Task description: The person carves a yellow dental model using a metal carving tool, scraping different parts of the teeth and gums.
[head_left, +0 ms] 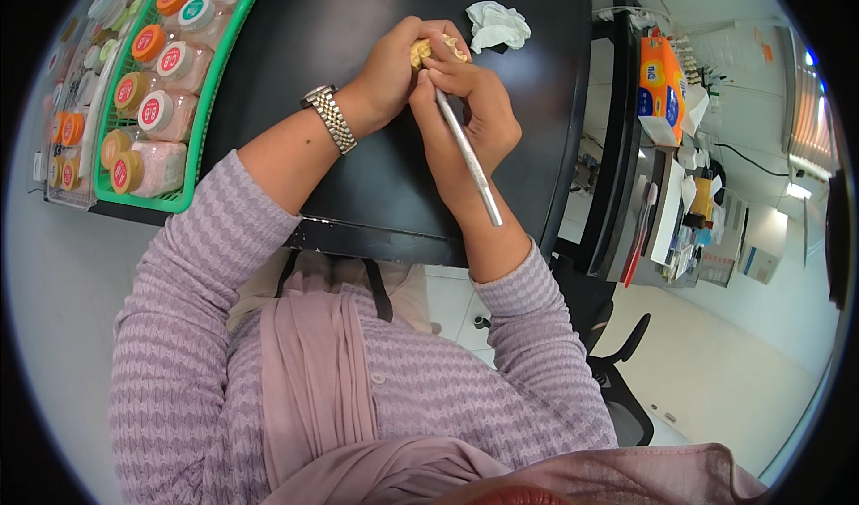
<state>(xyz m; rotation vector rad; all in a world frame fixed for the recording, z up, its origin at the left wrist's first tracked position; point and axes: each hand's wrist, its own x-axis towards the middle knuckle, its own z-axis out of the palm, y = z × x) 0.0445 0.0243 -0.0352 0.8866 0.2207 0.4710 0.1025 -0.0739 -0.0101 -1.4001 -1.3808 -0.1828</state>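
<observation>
Your left hand (pixel 394 71) grips a small yellow piece (pixel 420 53); your right hand (pixel 476 102) pinches a thin metal tool (pixel 465 151) like a pen.
The piece sits in your fingers above the far part of the black table (pixel 358 187); the tool's tip is hidden, so contact can't be told. For control, a firm left grip, braced right fingers and light pressure should serve best. A crumpled tissue (pixel 497 27) lies far right, a green basket (pixel 213 84) of jars (pixel 167 113) left.
</observation>
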